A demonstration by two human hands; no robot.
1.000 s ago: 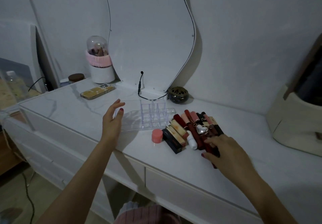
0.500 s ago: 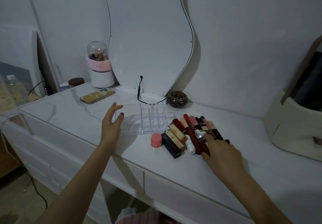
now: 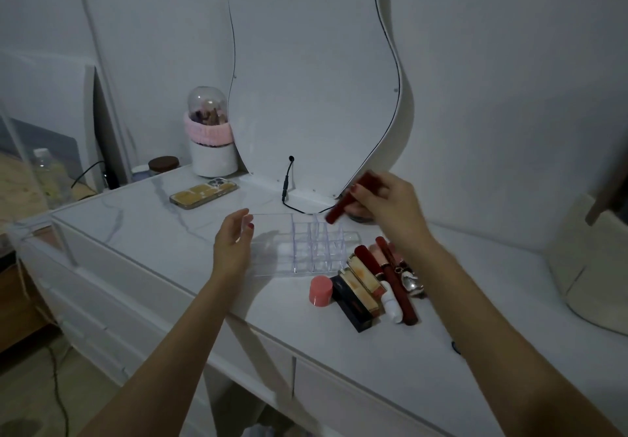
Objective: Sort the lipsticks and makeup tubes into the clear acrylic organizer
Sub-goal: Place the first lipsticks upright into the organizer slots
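A: While right hand (image 3: 384, 198) pinches red tube (image 3: 343, 203), tilted, its lower end is just above the back cells of organizer (image 3: 306, 246). Which way?
B: Down-left. Left hand (image 3: 234, 242) seemingly pinches its left end; blurred.

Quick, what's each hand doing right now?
Left hand: holds the left end of the clear organizer.
Right hand: pinches a dark red tube above the organizer.

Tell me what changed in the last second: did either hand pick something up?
The right hand left the pile of lipsticks and tubes, took a dark red tube from it and raised it, tilted, over the back compartments of the clear acrylic organizer. The left hand stayed at the organizer's left end; the organizer and remaining pile lie as before.
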